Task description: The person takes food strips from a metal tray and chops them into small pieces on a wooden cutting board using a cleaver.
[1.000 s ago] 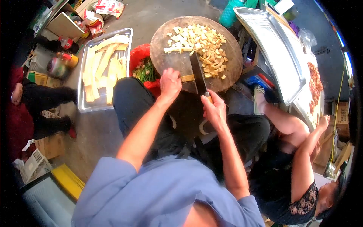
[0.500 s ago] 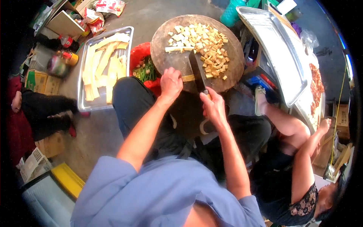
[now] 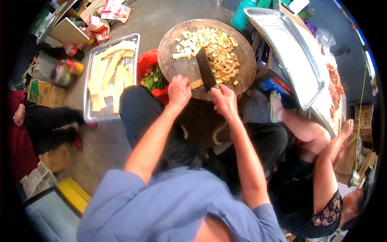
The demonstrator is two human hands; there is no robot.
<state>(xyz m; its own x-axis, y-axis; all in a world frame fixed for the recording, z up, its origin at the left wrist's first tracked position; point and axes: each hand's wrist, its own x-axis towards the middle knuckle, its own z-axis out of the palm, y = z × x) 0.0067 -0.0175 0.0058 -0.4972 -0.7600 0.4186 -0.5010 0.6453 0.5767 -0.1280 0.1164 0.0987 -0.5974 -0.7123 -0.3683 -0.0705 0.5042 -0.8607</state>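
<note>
My right hand [image 3: 224,101] is closed round the handle of a dark-bladed cleaver [image 3: 206,71], whose blade points away over a round wooden chopping board [image 3: 171,44]. At the board's near edge my left hand [image 3: 179,91] has its fingers curled on the end of a pale yellow food strip [image 3: 196,84]; the fingers hide part of it. The strip's visible end lies beside the blade. Beyond the cleaver, a heap of diced pale yellow cubes [image 3: 219,44] covers the far and right parts of the board. Another pale strip [image 3: 184,55] lies left of the heap.
A metal tray [image 3: 87,76] holding long pale strips stands at left. Between tray and board is a red bag [image 3: 147,60] with chopped greens [image 3: 152,78]. At right, a second metal tray [image 3: 282,52] tilts near reddish food pieces [image 3: 335,90]. A seated person [image 3: 318,181] is close on my right.
The cleaver has shifted a little, and the strip showing between my left hand and the blade looks shorter. My left hand still grips it. The whole view has moved slightly.
</note>
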